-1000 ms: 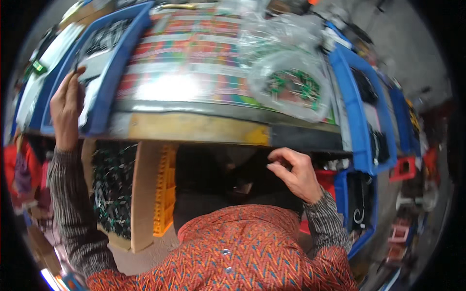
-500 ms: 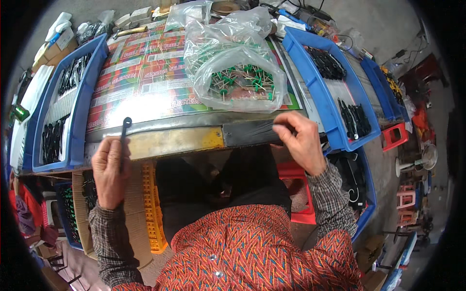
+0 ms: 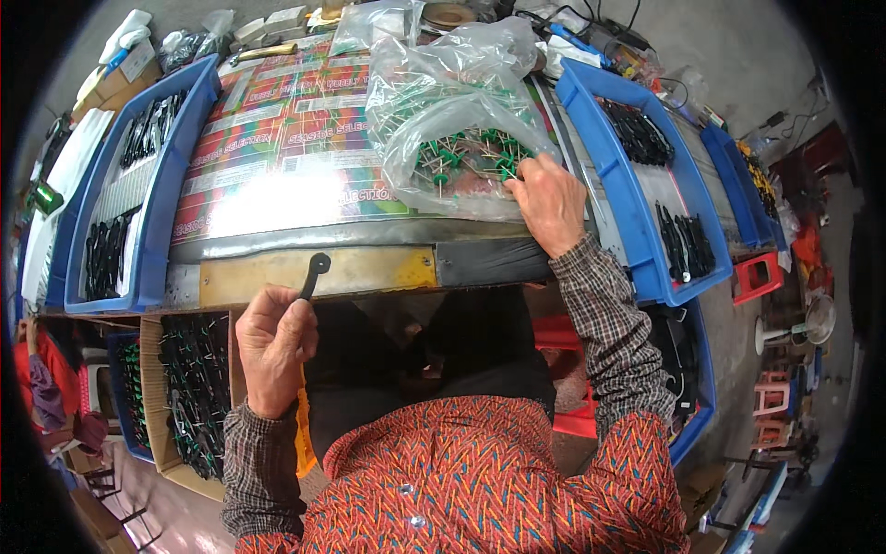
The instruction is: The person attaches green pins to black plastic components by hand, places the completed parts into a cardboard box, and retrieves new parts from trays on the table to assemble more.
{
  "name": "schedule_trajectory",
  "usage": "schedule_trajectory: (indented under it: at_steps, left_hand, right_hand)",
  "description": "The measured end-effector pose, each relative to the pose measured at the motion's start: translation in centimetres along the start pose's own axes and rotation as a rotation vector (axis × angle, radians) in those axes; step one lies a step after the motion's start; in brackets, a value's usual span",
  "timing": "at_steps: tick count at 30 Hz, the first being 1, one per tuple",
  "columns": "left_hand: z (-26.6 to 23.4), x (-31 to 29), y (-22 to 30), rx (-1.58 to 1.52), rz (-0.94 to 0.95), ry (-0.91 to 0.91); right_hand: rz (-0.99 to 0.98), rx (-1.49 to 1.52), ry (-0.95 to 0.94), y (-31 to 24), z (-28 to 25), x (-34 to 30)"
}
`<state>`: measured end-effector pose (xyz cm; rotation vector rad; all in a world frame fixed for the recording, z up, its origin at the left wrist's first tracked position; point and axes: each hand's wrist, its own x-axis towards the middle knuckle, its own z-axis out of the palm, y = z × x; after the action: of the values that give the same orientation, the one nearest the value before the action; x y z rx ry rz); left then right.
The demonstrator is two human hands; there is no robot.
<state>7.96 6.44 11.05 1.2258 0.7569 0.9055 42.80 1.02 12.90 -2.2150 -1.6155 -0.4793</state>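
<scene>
My left hand is closed around a slim black part with a round, holed end that sticks up past the thumb, in front of the table edge. My right hand reaches to the mouth of a clear plastic bag on the table. Its thumb and forefinger pinch among green-headed metal pins; one green head shows right by the fingertips. The palm side of that hand is hidden.
Blue trays with black parts stand at the left and right of the table. Below at left, a cardboard box holds black parts with green bits. A red stool is at right. A wooden-handled tool lies at the back.
My right hand has moved forward from the table edge to the pins in the bag. My left hand has shifted right and lower, still holding the black part, uncovering the cardboard box.
</scene>
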Motion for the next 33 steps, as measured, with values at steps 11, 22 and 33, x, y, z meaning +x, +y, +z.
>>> schedule_trajectory:
  at_steps: [11, 22, 33]
  left_hand:
    - [0.5, 0.1, -1.2, -0.123, -0.103, -0.02]
    - [1.3, -0.5, -0.9, -0.179, -0.175, -0.03]
    - [3.0, -1.0, -1.6, 0.007, -0.119, -0.072]
  right_hand:
    - [-0.034, 0.074, -0.011, 0.0, -0.4, -0.2]
    - [0.037, 0.3, 0.042, -1.5, -2.3, -2.1]
    - [-0.096, 0.786, -0.318, -9.9, -4.7, -7.3]
